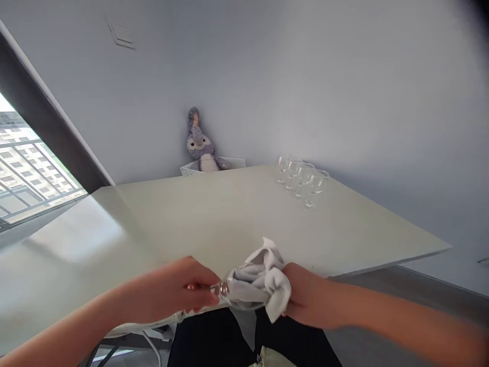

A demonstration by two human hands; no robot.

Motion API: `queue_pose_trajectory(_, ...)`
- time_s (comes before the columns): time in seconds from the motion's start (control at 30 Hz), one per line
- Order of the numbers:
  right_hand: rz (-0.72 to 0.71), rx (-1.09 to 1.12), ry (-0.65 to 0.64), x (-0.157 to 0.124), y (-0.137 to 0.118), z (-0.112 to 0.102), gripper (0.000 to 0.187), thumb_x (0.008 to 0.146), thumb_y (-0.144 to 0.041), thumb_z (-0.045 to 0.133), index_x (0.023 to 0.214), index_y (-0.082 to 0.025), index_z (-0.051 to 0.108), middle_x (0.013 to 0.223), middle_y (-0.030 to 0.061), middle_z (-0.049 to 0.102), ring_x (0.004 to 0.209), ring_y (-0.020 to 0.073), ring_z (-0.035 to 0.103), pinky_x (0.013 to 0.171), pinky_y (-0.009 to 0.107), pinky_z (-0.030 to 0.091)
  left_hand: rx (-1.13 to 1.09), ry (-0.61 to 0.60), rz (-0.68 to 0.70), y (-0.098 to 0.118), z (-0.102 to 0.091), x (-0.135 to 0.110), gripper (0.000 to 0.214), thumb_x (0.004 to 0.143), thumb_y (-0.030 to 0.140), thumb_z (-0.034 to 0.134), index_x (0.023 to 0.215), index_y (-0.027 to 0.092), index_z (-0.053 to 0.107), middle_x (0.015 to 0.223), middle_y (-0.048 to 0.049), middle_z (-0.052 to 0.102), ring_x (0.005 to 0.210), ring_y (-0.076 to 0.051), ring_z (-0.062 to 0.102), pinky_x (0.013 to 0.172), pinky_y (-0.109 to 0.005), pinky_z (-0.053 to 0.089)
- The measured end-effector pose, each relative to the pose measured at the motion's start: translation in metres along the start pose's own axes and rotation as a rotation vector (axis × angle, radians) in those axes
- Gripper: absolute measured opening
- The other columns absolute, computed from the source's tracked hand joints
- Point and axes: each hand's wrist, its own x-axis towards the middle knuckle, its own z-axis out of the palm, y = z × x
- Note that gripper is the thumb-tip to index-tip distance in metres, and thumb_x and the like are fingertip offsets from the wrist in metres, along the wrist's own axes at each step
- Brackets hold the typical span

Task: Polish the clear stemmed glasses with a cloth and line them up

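My left hand (173, 295) is closed around the stem of a clear wine glass (239, 298) lying sideways over the near table edge. A crumpled white cloth (263, 280) is stuffed into and around the glass bowl. My right hand (311, 298) is closed on that cloth, pressed against the glass rim. The glass foot is hidden in my left palm.
A pale table (214, 219) stretches ahead. Several clear wine glasses (301, 181) stand in a row at its far right. A grey plush rabbit (200, 145) sits in a white basket (229, 164) behind the far edge, against the wall. A window (26, 168) is at the left.
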Motion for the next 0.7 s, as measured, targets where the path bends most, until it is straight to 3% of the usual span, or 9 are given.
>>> queue_pose_trajectory(0.1,0.134,0.481,-0.195,0.006,0.014,-0.003,0.016,0.059,-0.01,0.042,0.051,-0.016,0.054,0.044,-0.0007,0.051,0.046,0.0127,0.051,0.056,0.026,0.044,0.138,0.116,0.063,-0.002,-0.001,0.004,0.033,0.087,0.042,0.044,0.066,0.018,0.051,0.06,0.0027,0.043,0.057,-0.01,0.036,0.054,-0.022,0.028)
queue_pose_trajectory(0.17,0.101,0.922,-0.281,0.01,0.027,-0.004,0.014,0.054,-0.012,0.042,0.051,-0.016,0.055,0.034,-0.0038,0.045,0.033,0.0099,0.041,0.047,0.024,0.041,0.187,0.165,0.095,-0.003,-0.002,0.006,0.033,0.088,0.044,0.041,0.073,0.019,0.057,0.063,0.0022,0.046,0.058,-0.01,0.038,0.054,-0.022,0.029)
queue_pose_trajectory(0.23,-0.008,1.249,-0.17,0.011,0.036,-0.006,0.012,0.054,-0.012,0.044,0.052,-0.017,0.055,0.031,-0.0064,0.039,0.029,0.0082,0.035,0.044,0.023,0.042,0.222,0.254,0.092,-0.005,-0.008,0.008,0.033,0.089,0.046,0.039,0.081,0.021,0.059,0.066,0.0017,0.051,0.06,-0.011,0.043,0.055,-0.021,0.03)
queue_pose_trajectory(0.33,-0.15,1.364,0.278,0.007,0.034,-0.015,0.016,0.063,-0.01,0.048,0.055,-0.018,0.059,0.042,-0.0039,0.05,0.044,0.0092,0.051,0.062,0.024,0.05,0.277,0.461,0.003,-0.014,-0.021,0.012,0.036,0.089,0.05,0.037,0.081,0.021,0.057,0.067,0.0021,0.053,0.062,-0.012,0.047,0.056,-0.021,0.031)
queue_pose_trajectory(0.4,-0.213,1.196,0.599,0.005,0.024,-0.022,0.018,0.072,-0.013,0.049,0.072,-0.02,0.065,0.07,0.0002,0.065,0.071,0.0146,0.063,0.077,0.03,0.051,0.293,0.556,-0.086,-0.022,-0.028,0.017,0.037,0.089,0.051,0.035,0.077,0.021,0.054,0.064,0.0025,0.052,0.059,-0.012,0.046,0.054,-0.022,0.03)
queue_pose_trajectory(0.47,-0.259,0.812,0.811,0.005,0.013,-0.026,0.023,0.08,-0.018,0.049,0.095,-0.024,0.066,0.103,0.0016,0.065,0.097,0.0224,0.06,0.087,0.039,0.047,0.316,0.601,-0.143,-0.026,-0.03,0.024,0.038,0.089,0.05,0.033,0.072,0.021,0.05,0.063,0.0024,0.052,0.056,-0.012,0.044,0.051,-0.022,0.028)
queue_pose_trajectory(0.53,-0.299,0.289,0.783,0.012,0.003,-0.027,0.028,0.082,-0.02,0.049,0.105,-0.026,0.063,0.112,0.0026,0.061,0.109,0.0276,0.054,0.094,0.045,0.041,0.356,0.615,-0.156,-0.026,-0.027,0.031,0.038,0.09,0.047,0.031,0.07,0.021,0.047,0.062,0.0022,0.053,0.054,-0.012,0.045,0.05,-0.023,0.027)
queue_pose_trajectory(0.6,-0.35,-0.22,0.621,0.024,-0.004,-0.027,0.024,0.082,-0.021,0.049,0.101,-0.024,0.064,0.103,0.0045,0.064,0.119,0.0313,0.045,0.102,0.051,0.031,0.419,0.622,-0.148,-0.019,-0.021,0.038,0.035,0.091,0.043,0.031,0.069,0.02,0.047,0.062,0.0019,0.055,0.055,-0.013,0.047,0.05,-0.023,0.027)
queue_pose_trajectory(0.7,-0.386,-0.653,0.501,0.048,-0.01,-0.03,0.019,0.083,-0.026,0.049,0.093,-0.023,0.066,0.099,0.0062,0.065,0.134,0.0348,0.023,0.107,0.06,0.011,0.59,0.657,-0.127,-0.008,-0.012,0.046,0.032,0.091,0.035,0.034,0.07,0.02,0.052,0.064,0.0006,0.059,0.056,-0.014,0.051,0.052,-0.024,0.028)
